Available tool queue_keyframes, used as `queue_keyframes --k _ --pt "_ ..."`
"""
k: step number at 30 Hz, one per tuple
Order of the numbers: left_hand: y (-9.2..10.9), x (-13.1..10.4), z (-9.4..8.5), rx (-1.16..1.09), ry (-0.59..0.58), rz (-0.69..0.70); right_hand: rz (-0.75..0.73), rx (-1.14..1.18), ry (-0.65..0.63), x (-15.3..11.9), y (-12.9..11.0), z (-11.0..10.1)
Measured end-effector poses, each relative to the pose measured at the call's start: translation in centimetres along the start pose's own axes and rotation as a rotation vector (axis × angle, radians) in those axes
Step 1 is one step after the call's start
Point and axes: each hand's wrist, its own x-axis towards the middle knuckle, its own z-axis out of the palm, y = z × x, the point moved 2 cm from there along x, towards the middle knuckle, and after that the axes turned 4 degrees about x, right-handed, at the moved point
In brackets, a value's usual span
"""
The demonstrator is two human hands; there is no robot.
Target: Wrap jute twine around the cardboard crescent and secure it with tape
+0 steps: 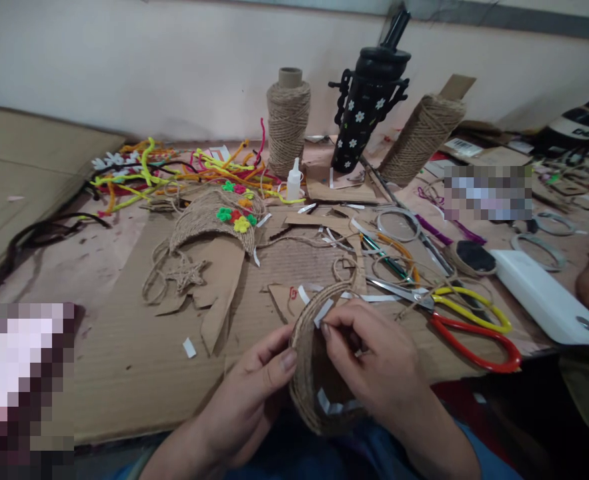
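A curved cardboard piece wrapped in jute twine is held over the near edge of the cardboard sheet. My left hand grips its left rim, thumb on top. At its upper part, my right hand pinches a small white strip between thumb and forefinger. More white strip lies along the lower inside of the piece. Left of centre rests another twine-wrapped crescent with coloured flowers, above a small twine star.
Scissors with red and yellow handles lie open on the right, beside a white power bank. Behind stand a glue bottle, twine spools and a black flowered vase. Pipe cleaners are heaped back left.
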Motion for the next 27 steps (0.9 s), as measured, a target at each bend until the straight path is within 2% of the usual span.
queue_keyframes --k 13,17,21,27 --pt "0.1 -0.2 0.3 -0.011 -0.014 -0.013 0.021 -0.039 0.081 0.0 1.2 -0.5" --pt "0.0 -0.3 0.2 -0.023 -0.027 -0.009 0.021 0.034 0.030 -0.6 0.9 -0.7" --pt "0.0 -0.2 0.2 -0.038 -0.017 -0.011 -0.044 0.038 -0.006 -0.7 0.3 -0.4" --pt "0.0 -0.2 0.1 -0.046 -0.029 0.010 -0.059 0.019 0.065 -0.3 0.6 -0.1"
